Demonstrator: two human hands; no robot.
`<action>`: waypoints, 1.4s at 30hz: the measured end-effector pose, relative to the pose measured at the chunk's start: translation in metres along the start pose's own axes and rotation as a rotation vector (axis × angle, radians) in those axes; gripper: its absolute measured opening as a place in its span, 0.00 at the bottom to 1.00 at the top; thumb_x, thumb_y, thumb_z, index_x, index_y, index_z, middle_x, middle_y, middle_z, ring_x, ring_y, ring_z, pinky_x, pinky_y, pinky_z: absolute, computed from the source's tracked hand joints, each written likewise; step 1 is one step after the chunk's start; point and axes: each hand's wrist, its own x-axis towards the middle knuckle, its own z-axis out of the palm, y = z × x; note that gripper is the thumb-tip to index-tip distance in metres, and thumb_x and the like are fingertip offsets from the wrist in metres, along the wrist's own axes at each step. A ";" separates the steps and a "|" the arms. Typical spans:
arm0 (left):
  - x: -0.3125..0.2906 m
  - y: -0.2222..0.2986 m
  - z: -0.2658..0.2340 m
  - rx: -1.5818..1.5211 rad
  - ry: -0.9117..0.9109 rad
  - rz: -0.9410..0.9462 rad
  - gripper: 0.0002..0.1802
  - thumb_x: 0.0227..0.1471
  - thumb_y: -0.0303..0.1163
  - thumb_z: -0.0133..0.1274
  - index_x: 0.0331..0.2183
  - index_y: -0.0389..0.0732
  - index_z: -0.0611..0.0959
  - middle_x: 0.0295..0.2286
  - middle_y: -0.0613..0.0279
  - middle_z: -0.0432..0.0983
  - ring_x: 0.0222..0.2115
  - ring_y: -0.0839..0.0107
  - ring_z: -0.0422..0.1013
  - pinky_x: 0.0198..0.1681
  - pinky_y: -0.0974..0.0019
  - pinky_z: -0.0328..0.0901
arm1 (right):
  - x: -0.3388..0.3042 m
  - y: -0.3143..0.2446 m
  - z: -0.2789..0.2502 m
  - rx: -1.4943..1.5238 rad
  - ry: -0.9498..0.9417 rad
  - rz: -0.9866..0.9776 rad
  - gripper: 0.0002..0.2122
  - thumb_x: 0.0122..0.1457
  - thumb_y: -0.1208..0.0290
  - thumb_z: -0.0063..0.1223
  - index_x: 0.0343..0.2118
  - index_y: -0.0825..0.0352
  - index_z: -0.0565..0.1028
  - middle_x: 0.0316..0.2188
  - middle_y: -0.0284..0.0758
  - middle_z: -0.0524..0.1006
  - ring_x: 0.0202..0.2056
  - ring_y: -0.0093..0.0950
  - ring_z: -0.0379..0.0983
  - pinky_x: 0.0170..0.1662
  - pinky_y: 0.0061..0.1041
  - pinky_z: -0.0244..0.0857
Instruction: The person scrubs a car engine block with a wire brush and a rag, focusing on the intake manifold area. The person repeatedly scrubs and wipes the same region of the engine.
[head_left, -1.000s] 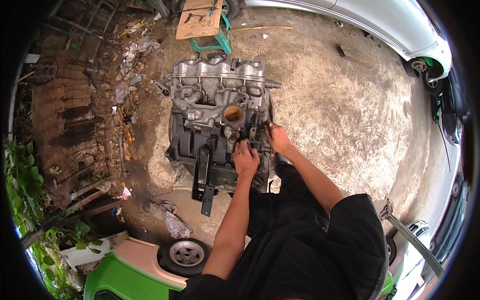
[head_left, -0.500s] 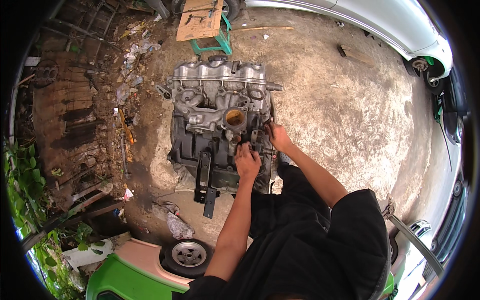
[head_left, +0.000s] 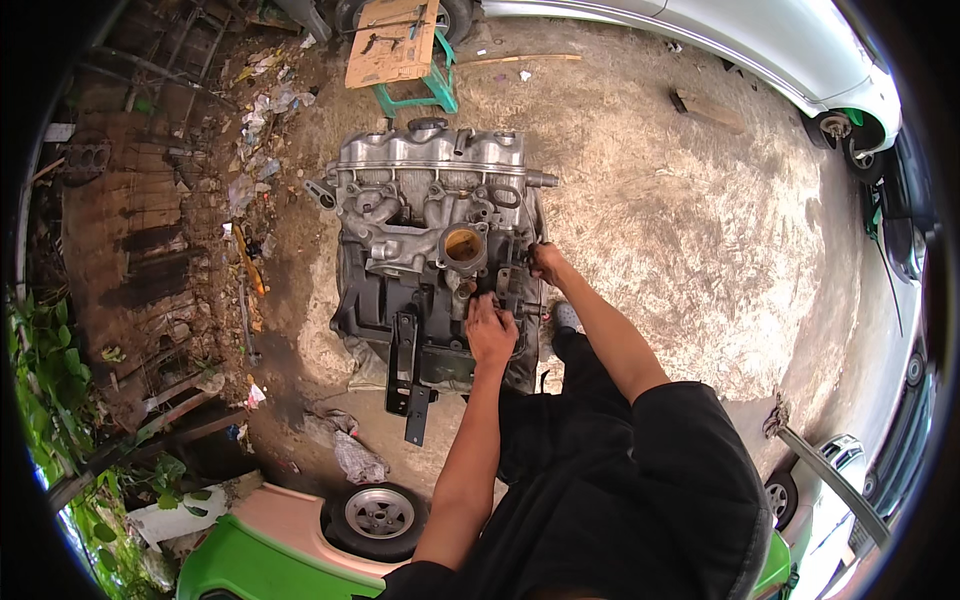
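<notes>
A car engine (head_left: 430, 180) sits on the ground in front of me, its ribbed metal valve cover at the far side. Just below the round throttle opening (head_left: 464, 248), my left hand (head_left: 490, 330) reaches among the parts with its fingers bent and close together; their tips are hidden. At the engine's right edge, my right hand (head_left: 547, 263) is closed against a dark part. What either hand grips is too small or covered to make out. A black metal bracket (head_left: 405, 365) sticks out from the engine's near side, left of my left hand.
A low green stool (head_left: 438, 92) with a cardboard sheet (head_left: 390, 62) and tools stands beyond the engine. Litter (head_left: 262, 125) lies along the left. A spare wheel (head_left: 377, 520) leans by a green panel at lower left. A silver car (head_left: 690, 30) stands at far right.
My view has shifted slightly, so the engine sits a little further left and lower. Both hands keep their places on the engine, with only small finger movement.
</notes>
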 end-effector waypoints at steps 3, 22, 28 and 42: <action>-0.001 -0.002 -0.001 -0.034 -0.016 0.009 0.20 0.49 0.28 0.50 0.46 0.32 0.74 0.32 0.45 0.78 0.39 0.47 0.73 0.58 0.48 0.62 | -0.014 -0.018 -0.006 -0.009 0.304 -0.074 0.09 0.59 0.69 0.46 0.27 0.70 0.70 0.18 0.42 0.72 0.16 0.29 0.66 0.17 0.31 0.56; 0.001 -0.001 0.001 -0.057 0.150 0.173 0.16 0.46 0.23 0.48 0.40 0.33 0.73 0.28 0.48 0.71 0.34 0.47 0.69 0.38 0.47 0.65 | -0.142 -0.007 0.033 -0.761 0.321 -0.951 0.07 0.64 0.74 0.46 0.36 0.71 0.63 0.18 0.45 0.76 0.21 0.43 0.76 0.23 0.36 0.65; 0.000 0.000 -0.001 -0.039 0.060 0.074 0.18 0.48 0.27 0.52 0.43 0.35 0.73 0.29 0.47 0.76 0.32 0.47 0.73 0.49 0.49 0.65 | -0.152 -0.012 0.040 -0.719 0.317 -0.948 0.07 0.65 0.73 0.46 0.36 0.69 0.62 0.19 0.44 0.77 0.21 0.43 0.77 0.23 0.36 0.67; 0.000 0.002 -0.001 -0.069 0.124 0.120 0.14 0.45 0.24 0.49 0.38 0.33 0.72 0.28 0.50 0.70 0.35 0.47 0.67 0.40 0.47 0.64 | -0.141 -0.009 0.040 -1.079 0.148 -0.993 0.15 0.60 0.75 0.49 0.46 0.71 0.59 0.21 0.55 0.72 0.26 0.57 0.71 0.27 0.47 0.64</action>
